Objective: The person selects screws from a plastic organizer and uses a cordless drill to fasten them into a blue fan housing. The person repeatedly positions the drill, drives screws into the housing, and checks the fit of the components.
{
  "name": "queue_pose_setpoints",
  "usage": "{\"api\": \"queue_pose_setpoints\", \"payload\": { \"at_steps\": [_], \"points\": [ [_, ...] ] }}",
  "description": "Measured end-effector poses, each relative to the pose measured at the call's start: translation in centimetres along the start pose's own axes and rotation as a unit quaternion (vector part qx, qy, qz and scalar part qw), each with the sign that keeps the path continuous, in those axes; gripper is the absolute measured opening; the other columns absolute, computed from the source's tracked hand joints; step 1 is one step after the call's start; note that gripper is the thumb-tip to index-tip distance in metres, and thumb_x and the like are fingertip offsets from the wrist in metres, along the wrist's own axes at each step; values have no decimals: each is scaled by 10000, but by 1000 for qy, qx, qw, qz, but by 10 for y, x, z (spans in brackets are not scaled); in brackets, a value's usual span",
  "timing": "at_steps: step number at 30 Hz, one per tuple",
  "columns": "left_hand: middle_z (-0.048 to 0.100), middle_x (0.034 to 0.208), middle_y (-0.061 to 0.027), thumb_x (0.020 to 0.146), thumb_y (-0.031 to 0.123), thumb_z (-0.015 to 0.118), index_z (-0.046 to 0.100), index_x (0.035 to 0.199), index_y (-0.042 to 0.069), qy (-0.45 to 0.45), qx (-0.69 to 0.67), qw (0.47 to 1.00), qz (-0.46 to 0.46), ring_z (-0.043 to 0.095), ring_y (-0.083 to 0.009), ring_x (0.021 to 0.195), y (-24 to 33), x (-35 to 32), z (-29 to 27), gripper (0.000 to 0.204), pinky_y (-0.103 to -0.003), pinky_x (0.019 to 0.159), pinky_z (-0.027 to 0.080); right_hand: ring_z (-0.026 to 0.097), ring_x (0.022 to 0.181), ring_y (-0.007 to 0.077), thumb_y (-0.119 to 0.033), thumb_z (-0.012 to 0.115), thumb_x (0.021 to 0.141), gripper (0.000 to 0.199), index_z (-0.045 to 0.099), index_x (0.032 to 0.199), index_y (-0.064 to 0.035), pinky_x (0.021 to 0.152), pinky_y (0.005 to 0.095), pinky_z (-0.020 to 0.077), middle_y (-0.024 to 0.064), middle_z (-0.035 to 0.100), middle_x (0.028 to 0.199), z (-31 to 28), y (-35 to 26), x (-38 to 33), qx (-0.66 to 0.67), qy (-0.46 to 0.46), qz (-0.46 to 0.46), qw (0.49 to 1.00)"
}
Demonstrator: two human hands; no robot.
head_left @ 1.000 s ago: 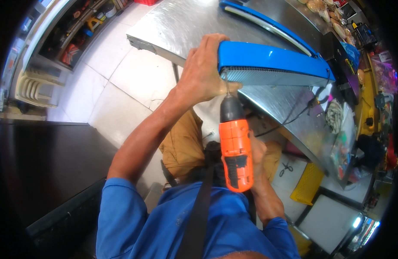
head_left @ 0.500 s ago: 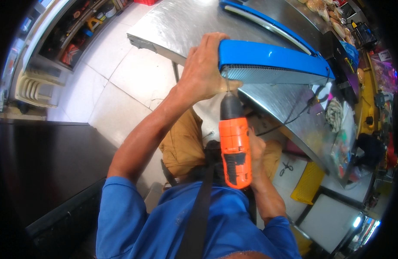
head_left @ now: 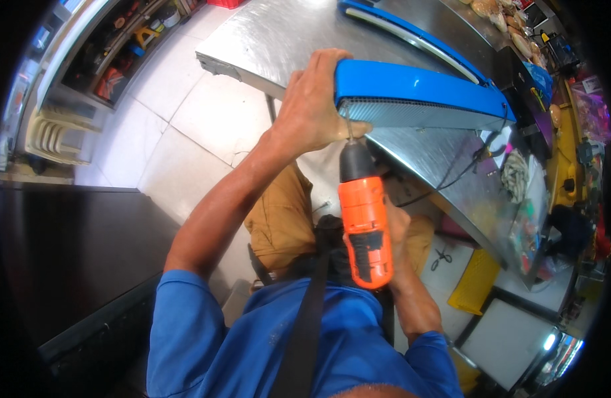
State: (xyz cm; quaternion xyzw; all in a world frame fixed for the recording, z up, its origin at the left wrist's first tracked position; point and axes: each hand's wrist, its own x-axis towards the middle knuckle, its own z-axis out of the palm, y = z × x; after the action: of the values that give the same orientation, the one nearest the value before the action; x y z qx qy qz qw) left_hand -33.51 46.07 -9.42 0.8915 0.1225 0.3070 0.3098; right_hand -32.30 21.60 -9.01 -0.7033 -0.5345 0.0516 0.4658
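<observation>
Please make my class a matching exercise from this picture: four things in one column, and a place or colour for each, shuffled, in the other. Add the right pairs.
Column one
1. Left hand
2. Power drill
3. Scissors
4. Cream plastic stack

Column two
A. On the pale floor, toward the picture's right
B. At the picture's far left
C. On the near end of the blue casing
D. Orange and black, in the right hand

Pairs: 1-C, 2-D, 3-A, 4-B

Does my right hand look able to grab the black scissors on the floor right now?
Probably not: your right hand is around the orange drill, and the black scissors lie low on the floor.
</observation>
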Motion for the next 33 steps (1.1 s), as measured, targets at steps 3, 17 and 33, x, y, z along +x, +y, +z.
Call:
{"api": "queue_pose_setpoints", "payload": {
  "at_steps": [3, 17, 33],
  "points": [
    [562, 1295, -149, 554, 391, 1010, 471, 1416, 75, 10, 8, 1000, 15, 617, -355, 1184, -1, 2, 2, 1064, -512, 1024, 519, 707, 652, 200, -83, 851, 770, 300, 705, 1020, -4, 590, 315, 554, 78, 689, 772, 6, 12, -7, 17, 26, 0, 1000],
    [566, 1306, -143, 547, 401, 1005, 473, 1418, 74, 13, 25, 999, 22, 623, -355, 1184, 0, 1, -1, 1072, -507, 1018, 512, 689, 707, 170, -61, 721, 832, 216, 716, 1030, 24, 644, 287, 539, 72, 706, 848, -4, 23, -10, 16, 13, 5, 1000],
    [461, 1513, -216, 662, 460, 940, 398, 1562, 106, 12, -156, 987, 29, 484, -418, 1407, -9, -6, -11, 1108, -537, 1158, 452, 686, 658, 256, -73, 803, 777, 321, 680, 1054, 33, 591, 347, 537, 111, 681, 816, -17, -20, -49, -19, 33, 12, 999]
  ]
}}
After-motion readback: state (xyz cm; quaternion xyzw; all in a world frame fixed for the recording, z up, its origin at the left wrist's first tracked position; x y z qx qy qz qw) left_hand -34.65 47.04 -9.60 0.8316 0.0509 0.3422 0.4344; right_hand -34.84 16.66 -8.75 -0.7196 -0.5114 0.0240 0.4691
